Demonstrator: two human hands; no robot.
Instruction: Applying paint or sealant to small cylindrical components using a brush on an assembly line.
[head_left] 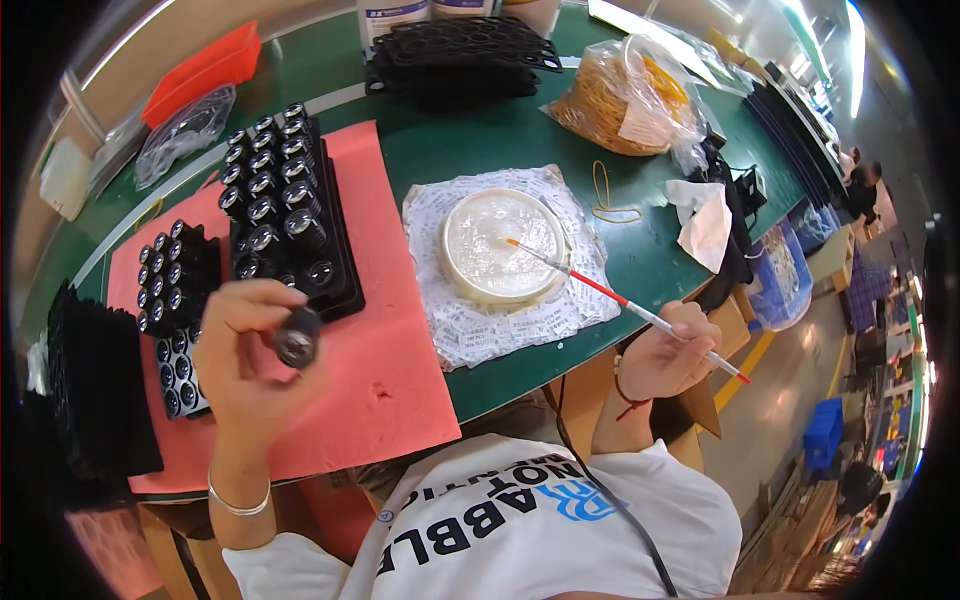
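Between the thumb and fingers of my left hand (240, 365) is a small black cylindrical lens part (298, 338), held over the pink foam mat (390, 400). My right hand (672, 352) grips a thin paintbrush (615, 296) with a red and white handle. Its bristle tip points left, over or in a round, pale dish (449, 262) of clear, glossy stuff; contact cannot be told. Under the dish lies a crumpled white printed sheet (462, 338). Beyond my left hand, a black tray (343, 265) carries rows of similar lens parts (262, 185).
Another group of lens parts (172, 285) stands at the left, beside stacked black sheets (95, 380). Farther back are a red bin (205, 70), black trays (465, 60) and a bag of rubber bands (625, 100). A tissue (703, 225) lies at the right.
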